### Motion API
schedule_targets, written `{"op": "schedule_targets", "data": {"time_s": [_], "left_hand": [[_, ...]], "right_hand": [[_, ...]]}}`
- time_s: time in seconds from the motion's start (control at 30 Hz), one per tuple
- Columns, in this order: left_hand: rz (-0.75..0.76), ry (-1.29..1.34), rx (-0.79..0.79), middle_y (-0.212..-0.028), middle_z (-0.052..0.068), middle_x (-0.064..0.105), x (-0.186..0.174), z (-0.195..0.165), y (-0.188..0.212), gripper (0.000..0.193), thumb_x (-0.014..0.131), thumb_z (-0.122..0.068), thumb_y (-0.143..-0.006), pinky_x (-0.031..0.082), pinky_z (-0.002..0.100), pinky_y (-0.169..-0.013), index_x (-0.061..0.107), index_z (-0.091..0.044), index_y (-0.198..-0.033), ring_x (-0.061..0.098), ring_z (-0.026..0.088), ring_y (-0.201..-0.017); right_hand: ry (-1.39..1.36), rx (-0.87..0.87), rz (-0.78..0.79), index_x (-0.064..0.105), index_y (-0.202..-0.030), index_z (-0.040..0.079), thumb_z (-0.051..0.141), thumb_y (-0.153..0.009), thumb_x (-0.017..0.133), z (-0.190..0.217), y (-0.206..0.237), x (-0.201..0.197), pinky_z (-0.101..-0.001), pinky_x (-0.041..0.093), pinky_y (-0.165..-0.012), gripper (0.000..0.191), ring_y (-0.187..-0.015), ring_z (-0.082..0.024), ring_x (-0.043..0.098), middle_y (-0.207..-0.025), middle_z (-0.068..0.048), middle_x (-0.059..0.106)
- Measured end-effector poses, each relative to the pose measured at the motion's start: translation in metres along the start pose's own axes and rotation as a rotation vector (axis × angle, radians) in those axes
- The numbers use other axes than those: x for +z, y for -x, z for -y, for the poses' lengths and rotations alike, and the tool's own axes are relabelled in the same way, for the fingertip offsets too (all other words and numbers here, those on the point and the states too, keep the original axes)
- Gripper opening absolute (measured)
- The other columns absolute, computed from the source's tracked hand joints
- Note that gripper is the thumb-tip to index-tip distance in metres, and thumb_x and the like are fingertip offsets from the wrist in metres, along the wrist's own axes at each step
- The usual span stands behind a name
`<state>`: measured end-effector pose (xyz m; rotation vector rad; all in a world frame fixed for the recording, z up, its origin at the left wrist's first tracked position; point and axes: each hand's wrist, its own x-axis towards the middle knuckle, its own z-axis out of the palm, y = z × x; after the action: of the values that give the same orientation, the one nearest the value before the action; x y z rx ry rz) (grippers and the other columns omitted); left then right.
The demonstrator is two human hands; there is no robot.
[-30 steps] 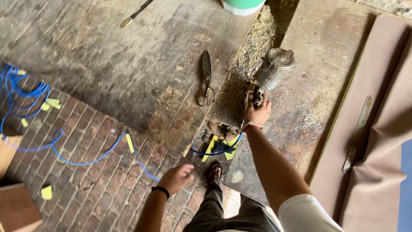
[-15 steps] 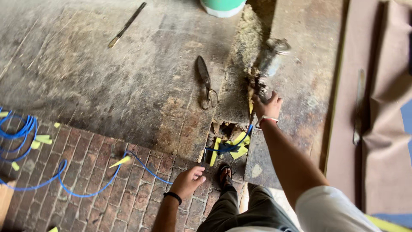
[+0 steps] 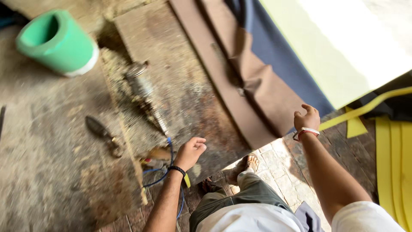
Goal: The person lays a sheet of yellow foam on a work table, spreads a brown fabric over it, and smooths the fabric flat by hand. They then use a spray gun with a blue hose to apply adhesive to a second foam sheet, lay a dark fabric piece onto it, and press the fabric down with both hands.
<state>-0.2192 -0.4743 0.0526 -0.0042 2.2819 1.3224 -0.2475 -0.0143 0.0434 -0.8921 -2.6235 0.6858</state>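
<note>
Head view looks down on a person standing at a worn, stained wooden board (image 3: 189, 99); the left hand (image 3: 190, 152), a dark band at its wrist, hangs over the near edge of the board with fingers loosely curled and holding nothing; just beyond it, up and to the left, a metal power tool (image 3: 143, 88) lies on the board amid pale sawdust, blurred, its blue cord (image 3: 171, 150) running down past the left hand towards the brick floor (image 3: 279, 163); tool and hand are near but apart; the right hand (image 3: 307, 118), with a white and red band at the wrist, is raised over the edge of a brown sheet (image 3: 257, 86), fingers spread and empty, well apart from the tool; a pair of dark shears (image 3: 103, 133) lies on the board to the left of the cord, beside a thin wooden strip (image 3: 131, 163); a green cylinder (image 3: 56, 41) with a white rim lies on its side at the far left; beyond the brown sheet lie a dark blue sheet (image 3: 279, 64) and a pale green one (image 3: 343, 43); yellow strips (image 3: 392, 159) lie at the right; a sandalled foot (image 3: 246, 165) shows on the bricks between the arms.
</note>
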Motion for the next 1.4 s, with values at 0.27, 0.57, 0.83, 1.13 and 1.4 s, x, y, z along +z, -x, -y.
{"op": "schedule_targets", "data": {"time_s": [0.27,0.57,0.83,1.13,1.4], "left_hand": [[0.186,-0.032,0.02,-0.109,0.008,0.077,0.146,-0.097,-0.077,0.031,0.072,-0.024,-0.09,0.058,0.035,-0.093,0.071,-0.01,-0.117,0.072,0.022,-0.105],[0.006,-0.547,0.055,-0.154,0.012,0.044,0.252,-0.151,-0.136,0.06,0.072,-0.029,-0.086,0.027,0.049,-0.122,0.054,-0.012,-0.141,0.035,0.031,-0.149],[0.041,-0.731,-0.084,-0.171,0.018,0.003,0.288,-0.209,-0.183,0.094,0.072,-0.049,-0.086,0.015,0.053,-0.125,0.025,-0.018,-0.161,0.006,0.037,-0.158],[-0.065,-0.833,0.206,-0.17,0.02,0.008,0.349,-0.237,-0.253,0.091,0.059,-0.061,-0.092,0.003,0.058,-0.124,0.023,-0.015,-0.162,0.005,0.042,-0.156],[0.07,-0.904,0.539,-0.169,0.019,0.017,0.439,-0.297,-0.315,0.08,0.054,-0.061,-0.094,0.006,0.062,-0.123,0.03,-0.025,-0.161,0.012,0.041,-0.155]], "right_hand": [[0.175,0.153,0.444,0.063,-0.132,0.012,0.04,-0.078,0.086,-0.036,-0.089,0.0,-0.0467,0.052,-0.1,0.065,-0.115,-0.037,0.066,-0.122,-0.017,0.071],[-0.548,-0.397,0.384,0.074,-0.109,0.007,-0.008,-0.081,0.068,0.012,-0.163,-0.12,-0.0317,0.057,-0.08,0.033,-0.092,-0.025,0.074,-0.098,-0.013,0.073],[-0.445,-1.082,0.231,0.077,-0.105,0.006,-0.025,-0.059,0.049,0.06,-0.239,-0.329,-0.0314,0.058,-0.077,0.062,-0.094,-0.023,0.071,-0.104,-0.012,0.071],[-0.433,-0.712,-0.117,0.067,-0.116,-0.003,-0.027,-0.094,0.055,-0.073,-0.291,-0.339,-0.0247,0.053,-0.098,0.035,-0.103,-0.02,0.068,-0.112,-0.013,0.071],[-0.678,-0.214,-0.265,0.072,-0.109,-0.006,-0.03,-0.087,0.049,-0.264,-0.387,-0.27,-0.0251,0.061,-0.092,0.041,-0.101,-0.013,0.074,-0.112,-0.01,0.076]]}}
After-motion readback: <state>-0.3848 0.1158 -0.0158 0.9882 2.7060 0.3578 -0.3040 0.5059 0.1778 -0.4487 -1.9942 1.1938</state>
